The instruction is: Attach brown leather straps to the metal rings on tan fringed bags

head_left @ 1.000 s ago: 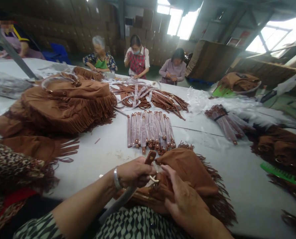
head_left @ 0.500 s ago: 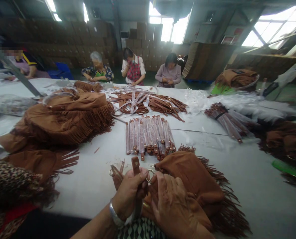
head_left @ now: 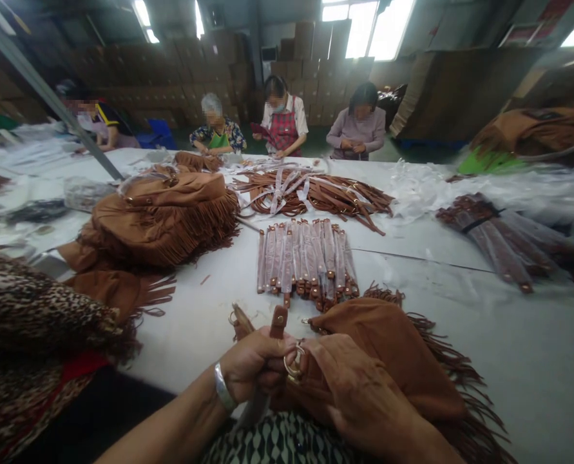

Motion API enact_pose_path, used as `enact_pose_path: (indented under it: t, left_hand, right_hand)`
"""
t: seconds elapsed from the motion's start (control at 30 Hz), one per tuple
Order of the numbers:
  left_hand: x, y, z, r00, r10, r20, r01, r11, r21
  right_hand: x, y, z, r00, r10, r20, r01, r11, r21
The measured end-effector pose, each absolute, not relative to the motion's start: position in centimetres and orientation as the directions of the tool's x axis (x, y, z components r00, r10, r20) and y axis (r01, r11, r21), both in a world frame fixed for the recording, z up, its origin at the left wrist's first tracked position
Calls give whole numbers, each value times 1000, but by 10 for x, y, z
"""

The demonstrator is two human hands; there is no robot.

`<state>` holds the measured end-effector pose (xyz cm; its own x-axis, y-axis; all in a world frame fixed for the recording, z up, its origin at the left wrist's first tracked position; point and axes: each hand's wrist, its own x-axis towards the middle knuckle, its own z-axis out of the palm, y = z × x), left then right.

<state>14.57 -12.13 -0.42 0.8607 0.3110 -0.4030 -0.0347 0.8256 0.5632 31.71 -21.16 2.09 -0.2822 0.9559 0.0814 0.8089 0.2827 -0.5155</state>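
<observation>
My left hand (head_left: pixel 258 362), with a silver bracelet at its wrist, is closed round a brown leather strap (head_left: pixel 278 321) whose studded end points up. Against its fingertips is a gold metal ring (head_left: pixel 294 362) with a clasp. My right hand (head_left: pixel 352 380) bends over the brown fringed bag (head_left: pixel 388 335) on the other side of the ring; its fingertips are mostly hidden, so its grip cannot be made out. The bag lies on the white table (head_left: pixel 194 322) and reaches my lap.
Plastic-wrapped straps (head_left: pixel 306 258) lie in a row ahead, loose brown straps (head_left: pixel 344 193) beyond. A pile of fringed bags (head_left: pixel 156 219) is at left, near a leopard-print sleeve (head_left: pixel 40 335). Bundled straps (head_left: pixel 489 238) lie at right. Several people work across the table.
The view has turned slightly left. A gold clasp now shows at the ring between my hands. Across the table, the person in the checked apron has lowered a hand from the face and holds something dark red.
</observation>
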Motion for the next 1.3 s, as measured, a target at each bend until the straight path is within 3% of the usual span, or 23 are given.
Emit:
enact_pose_path:
  t: [0.13,0.37,0.57,0.73,1.07,1.3]
  left_hand:
    - [148,-120,-7,863,265,-430,15,838,545]
    - [156,-125,-12,801,412,-435,-81,794,603]
    - [154,-127,-22,744,451,-493,-54,776,628]
    - [139,-127,-27,683,505,-528,-76,768,636]
    - [140,-148,-21,646,663,-377,-312,681,663]
    - [140,-146,-28,713,594,-373,-255,715,651]
  right_hand:
    - [324,-211,16,-328,945,0,719,250,-649]
    - [298,-212,-6,-80,973,216,791,194,-580]
    - [298,-203,-2,-169,979,113,786,203,-584]
    - [296,-201,-7,-108,979,172,757,193,-624]
    - [289,-196,6,-126,992,33,678,110,-727]
    - [303,-194,14,-295,955,-13,572,165,-803]
